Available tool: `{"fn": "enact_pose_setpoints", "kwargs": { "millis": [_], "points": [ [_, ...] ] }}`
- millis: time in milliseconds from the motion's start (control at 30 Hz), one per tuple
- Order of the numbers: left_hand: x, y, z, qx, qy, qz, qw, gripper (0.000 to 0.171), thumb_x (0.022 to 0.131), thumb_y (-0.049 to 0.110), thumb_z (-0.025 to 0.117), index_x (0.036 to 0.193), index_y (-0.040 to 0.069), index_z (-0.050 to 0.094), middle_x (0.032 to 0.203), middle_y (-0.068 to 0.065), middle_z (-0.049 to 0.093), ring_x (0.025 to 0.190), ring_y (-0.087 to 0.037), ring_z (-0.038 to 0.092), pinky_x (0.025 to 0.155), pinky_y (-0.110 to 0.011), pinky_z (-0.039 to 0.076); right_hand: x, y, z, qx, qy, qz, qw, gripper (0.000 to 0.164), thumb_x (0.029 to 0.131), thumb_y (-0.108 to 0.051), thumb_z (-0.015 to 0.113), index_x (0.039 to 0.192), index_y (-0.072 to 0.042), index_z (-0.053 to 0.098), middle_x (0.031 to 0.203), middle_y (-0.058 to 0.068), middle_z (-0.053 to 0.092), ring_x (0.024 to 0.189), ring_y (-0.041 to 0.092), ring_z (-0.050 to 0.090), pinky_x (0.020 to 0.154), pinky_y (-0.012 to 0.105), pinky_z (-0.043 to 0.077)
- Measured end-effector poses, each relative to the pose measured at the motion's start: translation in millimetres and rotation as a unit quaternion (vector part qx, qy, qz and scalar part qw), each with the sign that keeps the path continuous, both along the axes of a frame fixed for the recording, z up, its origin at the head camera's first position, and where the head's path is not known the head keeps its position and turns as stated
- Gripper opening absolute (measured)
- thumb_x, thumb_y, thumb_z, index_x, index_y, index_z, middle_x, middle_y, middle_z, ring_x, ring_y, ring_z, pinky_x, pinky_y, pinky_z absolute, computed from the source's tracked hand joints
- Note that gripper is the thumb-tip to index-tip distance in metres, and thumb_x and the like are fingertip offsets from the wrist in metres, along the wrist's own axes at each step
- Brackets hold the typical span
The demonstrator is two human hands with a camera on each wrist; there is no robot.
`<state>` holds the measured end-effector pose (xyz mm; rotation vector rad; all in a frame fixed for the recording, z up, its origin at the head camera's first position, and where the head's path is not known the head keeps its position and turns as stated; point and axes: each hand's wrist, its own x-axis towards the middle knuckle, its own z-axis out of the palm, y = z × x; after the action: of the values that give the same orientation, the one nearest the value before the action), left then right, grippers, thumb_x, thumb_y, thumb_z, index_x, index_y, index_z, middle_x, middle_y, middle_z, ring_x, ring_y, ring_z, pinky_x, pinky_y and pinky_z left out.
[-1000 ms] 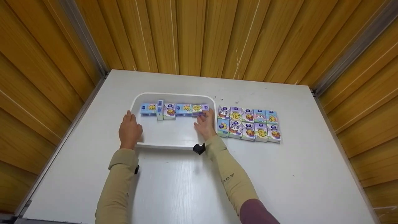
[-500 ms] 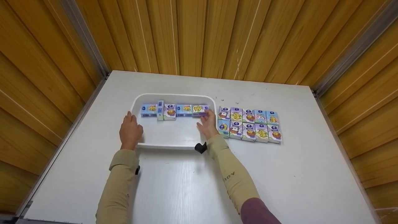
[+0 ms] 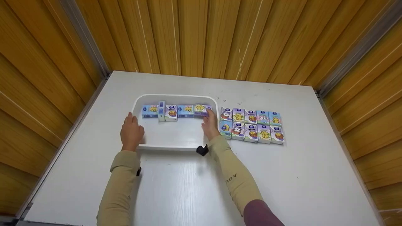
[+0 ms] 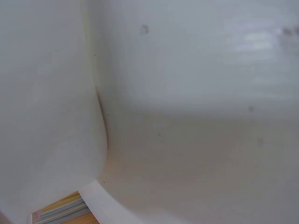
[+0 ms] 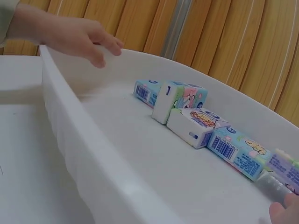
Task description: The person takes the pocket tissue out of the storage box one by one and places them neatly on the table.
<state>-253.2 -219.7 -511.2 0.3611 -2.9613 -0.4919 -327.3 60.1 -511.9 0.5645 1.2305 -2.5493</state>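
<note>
A white plastic bin (image 3: 171, 147) holds a row of small printed tissue packs along its far wall. My left hand (image 3: 130, 133) rests over the bin's left rim, thumb on the inner side, fingers fairly straight. At the row's right end my right hand (image 3: 211, 125) pinches a purple tissue pack (image 3: 200, 108). That pack looks slightly tilted in the right wrist view, where a thumb tip (image 5: 283, 212) shows close below it. Left of it lie a blue pack (image 3: 185, 110), a white-and-purple pack (image 3: 171, 112), a pack on its edge (image 3: 161, 110) and another blue pack (image 3: 150, 110).
Right of the bin, several more tissue packs (image 3: 251, 132) lie flat in two rows on the white table (image 3: 298, 175). Wooden panel walls (image 3: 216, 37) enclose the table's back and sides. Only smooth white surfaces (image 4: 187, 93) fill most of the left wrist view.
My right hand's fingers have shifted slightly right and up around the purple pack's end, and that pack has tilted a little. The left hand stays on the rim.
</note>
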Motion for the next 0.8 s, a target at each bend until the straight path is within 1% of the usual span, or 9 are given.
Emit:
{"fn": "enact_pose_setpoints", "kwargs": {
  "millis": [67,200,300,433,533,667,700,733,800],
  "points": [
    [-0.2,-0.1,0.7,0.003,-0.008,0.003,1.0,0.052,0.086,0.014,0.047,0.131,-0.009,0.033,0.144,-0.022,0.02,0.129,-0.039,0.025,0.105,-0.048,0.025,0.7,-1.3,0.7,0.028,0.013,0.005,1.0,0.067,0.089,-0.026,0.043,0.143,-0.011,0.006,0.149,0.016,-0.005,0.138,0.028,0.0,0.111,0.047,-0.001],
    [-0.6,0.0,1.5,0.011,-0.024,0.009,0.9996,0.053,0.086,0.015,0.046,0.132,-0.008,0.031,0.145,-0.021,0.018,0.131,-0.038,0.023,0.106,-0.048,0.024,2.4,-2.7,-0.1,0.085,0.012,0.021,0.996,0.066,0.089,-0.028,0.046,0.143,-0.014,0.012,0.149,0.014,0.004,0.137,0.03,0.006,0.11,0.05,0.006],
    [-0.9,0.2,2.0,0.021,-0.03,0.013,0.9992,0.054,0.087,0.015,0.046,0.133,-0.007,0.031,0.146,-0.02,0.016,0.132,-0.037,0.021,0.107,-0.048,0.022,4.0,-2.5,-1.1,0.124,0.003,0.047,0.991,0.067,0.088,-0.029,0.048,0.143,-0.02,0.011,0.149,0.011,0.007,0.137,0.029,0.008,0.109,0.052,0.011],
    [-0.9,1.0,2.6,0.028,-0.031,0.014,0.999,0.054,0.087,0.014,0.045,0.134,-0.007,0.03,0.146,-0.019,0.015,0.132,-0.037,0.019,0.107,-0.048,0.02,4.0,-1.7,-1.8,0.158,-0.018,0.078,0.984,0.068,0.088,-0.029,0.049,0.143,-0.028,0.008,0.15,0.006,0.006,0.137,0.028,0.009,0.107,0.053,0.016],
    [-0.5,1.4,2.5,0.03,-0.024,0.013,0.9992,0.053,0.087,0.014,0.045,0.133,-0.007,0.031,0.146,-0.019,0.016,0.133,-0.036,0.019,0.108,-0.047,0.02,3.9,-1.5,-1.5,0.181,-0.025,0.069,0.981,0.068,0.087,-0.027,0.051,0.143,-0.027,0.012,0.15,0.005,0.011,0.136,0.027,0.014,0.106,0.05,0.021],
    [0.8,0.7,1.6,0.019,0.001,0.003,0.9998,0.052,0.085,0.013,0.046,0.131,-0.008,0.034,0.144,-0.022,0.02,0.13,-0.038,0.023,0.105,-0.048,0.025,5.1,-2.0,-1.4,0.214,-0.011,0.026,0.977,0.062,0.085,-0.024,0.051,0.141,-0.019,0.024,0.145,0.008,0.025,0.132,0.026,0.026,0.102,0.044,0.03],
    [1.3,0.3,1.3,0.014,0.009,0.001,0.9999,0.052,0.084,0.013,0.046,0.13,-0.009,0.036,0.144,-0.023,0.021,0.129,-0.038,0.025,0.104,-0.049,0.027,5.5,-2.3,-1.7,0.233,-0.004,0.02,0.972,0.06,0.085,-0.024,0.05,0.14,-0.017,0.026,0.144,0.008,0.028,0.13,0.026,0.029,0.101,0.042,0.032],
    [1.6,0.0,1.0,0.009,0.016,-0.002,0.9998,0.051,0.084,0.012,0.047,0.129,-0.009,0.037,0.143,-0.024,0.023,0.128,-0.039,0.027,0.103,-0.049,0.028,5.9,-2.9,-2.1,0.26,0.008,0.016,0.965,0.058,0.085,-0.024,0.049,0.138,-0.014,0.029,0.142,0.009,0.031,0.129,0.025,0.032,0.101,0.039,0.033],
    [2.1,-0.6,0.7,0.0,0.028,-0.006,0.9996,0.05,0.083,0.012,0.047,0.126,-0.011,0.039,0.141,-0.025,0.025,0.126,-0.04,0.03,0.1,-0.05,0.032,6.5,-4.7,-2.7,0.325,0.031,0.011,0.945,0.053,0.085,-0.023,0.048,0.135,-0.009,0.035,0.139,0.01,0.037,0.126,0.023,0.036,0.102,0.036,0.034]
  ]
}}
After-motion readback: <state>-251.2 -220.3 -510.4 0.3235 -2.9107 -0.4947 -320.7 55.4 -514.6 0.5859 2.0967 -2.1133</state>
